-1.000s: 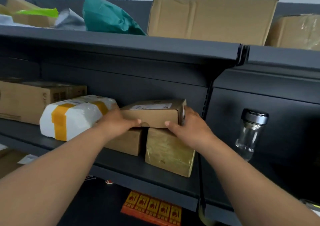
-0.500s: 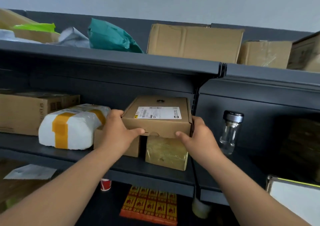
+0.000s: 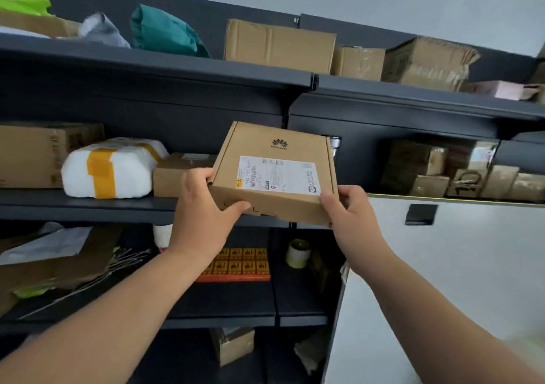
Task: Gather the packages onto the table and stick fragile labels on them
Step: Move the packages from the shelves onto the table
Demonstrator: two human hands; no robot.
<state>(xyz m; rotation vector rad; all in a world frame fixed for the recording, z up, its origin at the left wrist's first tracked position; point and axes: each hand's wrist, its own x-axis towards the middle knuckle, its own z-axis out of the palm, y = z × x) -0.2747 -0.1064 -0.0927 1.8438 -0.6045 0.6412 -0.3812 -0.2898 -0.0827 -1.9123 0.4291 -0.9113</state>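
Note:
I hold a flat brown cardboard box (image 3: 275, 174) with a white shipping label in the air, in front of the middle shelf (image 3: 88, 206). My left hand (image 3: 203, 209) grips its left front corner, thumb under the front edge. My right hand (image 3: 351, 209) grips its right front corner. A sheet of orange fragile labels (image 3: 239, 264) lies on the lower shelf below the box. A white wrapped package with yellow tape (image 3: 109, 168) and a small brown box (image 3: 177, 174) sit on the middle shelf to the left.
Dark shelving holds cardboard boxes (image 3: 278, 44) and a teal bag (image 3: 165, 32) on top, more boxes (image 3: 460, 171) at the right. A tape roll (image 3: 298, 254) stands on the lower shelf. A white table surface (image 3: 442, 265) lies at the right.
Both hands have lifted the flat box off the boxes it rested on and drawn it out from the shelf, toward me and to the right. The view has turned rightward.

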